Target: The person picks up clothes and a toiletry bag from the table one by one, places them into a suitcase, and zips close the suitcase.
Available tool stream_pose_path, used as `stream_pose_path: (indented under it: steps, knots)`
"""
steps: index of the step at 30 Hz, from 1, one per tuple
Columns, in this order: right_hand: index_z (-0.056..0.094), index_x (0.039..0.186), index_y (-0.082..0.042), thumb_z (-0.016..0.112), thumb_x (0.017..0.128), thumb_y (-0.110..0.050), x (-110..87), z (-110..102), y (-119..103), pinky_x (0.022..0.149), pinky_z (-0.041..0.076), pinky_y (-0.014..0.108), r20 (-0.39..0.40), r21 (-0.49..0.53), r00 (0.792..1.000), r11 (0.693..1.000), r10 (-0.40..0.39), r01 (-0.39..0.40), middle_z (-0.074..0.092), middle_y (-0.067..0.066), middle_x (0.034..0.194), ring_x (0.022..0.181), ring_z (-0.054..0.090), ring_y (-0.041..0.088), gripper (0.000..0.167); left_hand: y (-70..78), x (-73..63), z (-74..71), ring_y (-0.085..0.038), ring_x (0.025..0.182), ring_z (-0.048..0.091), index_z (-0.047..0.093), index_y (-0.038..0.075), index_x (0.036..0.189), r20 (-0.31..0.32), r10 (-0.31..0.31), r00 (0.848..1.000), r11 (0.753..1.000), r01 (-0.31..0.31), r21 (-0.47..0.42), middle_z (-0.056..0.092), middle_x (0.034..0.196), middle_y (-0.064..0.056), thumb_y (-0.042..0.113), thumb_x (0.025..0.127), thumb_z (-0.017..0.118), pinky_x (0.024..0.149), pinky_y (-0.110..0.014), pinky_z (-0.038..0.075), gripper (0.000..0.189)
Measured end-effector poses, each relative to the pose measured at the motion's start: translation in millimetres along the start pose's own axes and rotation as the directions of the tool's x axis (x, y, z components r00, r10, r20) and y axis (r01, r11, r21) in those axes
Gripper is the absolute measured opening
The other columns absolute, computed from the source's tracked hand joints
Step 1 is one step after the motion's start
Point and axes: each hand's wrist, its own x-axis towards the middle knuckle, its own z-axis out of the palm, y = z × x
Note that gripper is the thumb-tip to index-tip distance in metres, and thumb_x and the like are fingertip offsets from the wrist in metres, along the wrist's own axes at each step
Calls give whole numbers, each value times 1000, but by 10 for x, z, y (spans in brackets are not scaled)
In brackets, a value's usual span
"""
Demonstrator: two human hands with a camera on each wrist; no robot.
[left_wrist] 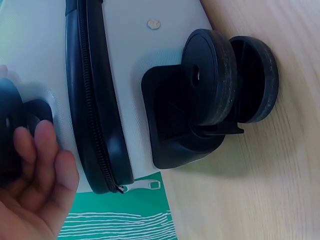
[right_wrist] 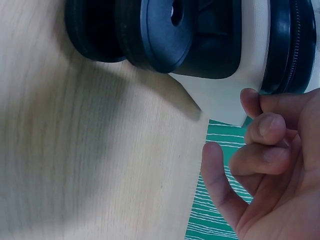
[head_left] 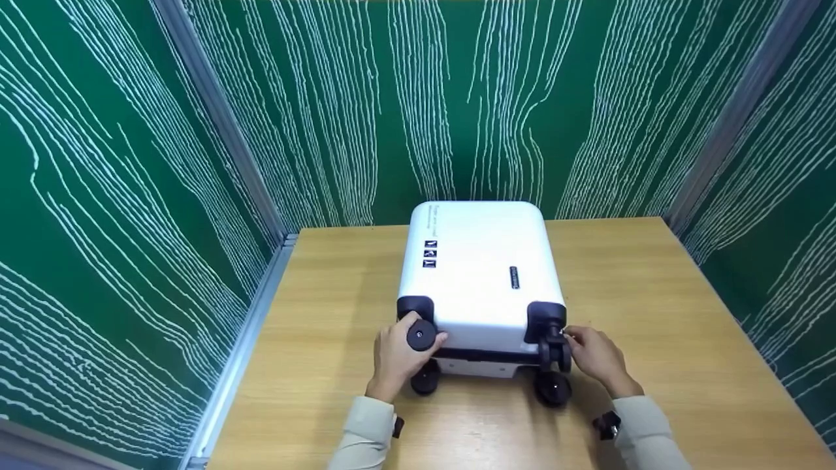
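Note:
A white suitcase [head_left: 483, 261] lies flat, its black wheels toward me. My left hand [head_left: 395, 352] grips the upper left wheel [head_left: 421, 335], thumb on one side and fingers on the other; the left wrist view shows the curled fingers [left_wrist: 45, 155] beside it. A metal zipper pull [left_wrist: 145, 185] hangs from the black zipper [left_wrist: 92, 110]. At the suitcase's right side, my right hand [head_left: 597, 356] has its fingertips beside the upper right wheel [head_left: 555, 349]. One fingertip [right_wrist: 249, 100] meets the black zipper band [right_wrist: 280, 50] in the right wrist view; anything pinched there is hidden.
The suitcase rests on a wooden table [head_left: 326, 294]. Its lower left wheel [head_left: 424, 378] and lower right wheel [head_left: 552, 389] sit near the tabletop. Green panels with white wavy lines [head_left: 326, 98] stand behind and at both sides, joined by grey metal posts [head_left: 222, 111].

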Motion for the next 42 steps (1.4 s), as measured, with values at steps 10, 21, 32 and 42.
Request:
stream_pose_path:
  steps: [10,21,32,42]
  knots:
    - [73,103,-10,58,100,-12,-50,-10,-22,61,44,38,-27,-13,998,999,-51,50,69,5,80,72,58,19,16,9,-3,25,-9,53,49,60,23,83,-32,-11,999,1000,11,28,56,62,8,64,79,77,51,-22,36,44]
    - [55,72,-15,59,98,-9,-114,-97,-88,53,29,30,-6,-75,992,989,-126,126,43,-6,61,56,40,13,27,24,5,24,-8,55,50,60,23,82,-34,-25,999,999,26,24,57,63,8,65,79,76,52,-22,37,45]
    - [49,66,-21,66,97,-10,-216,-113,-71,52,26,26,-13,-126,975,968,-222,219,36,-11,59,53,34,8,37,27,-10,17,-9,54,49,58,24,82,-52,-15,999,999,17,50,55,61,8,67,79,75,50,-21,34,47]
    - [59,71,-28,66,96,-9,-279,-181,-30,54,30,23,52,-72,959,957,-277,280,40,-15,60,54,36,1,33,46,-14,22,-8,52,49,57,24,80,-44,-27,999,999,29,32,53,60,9,67,79,76,50,-22,34,46]
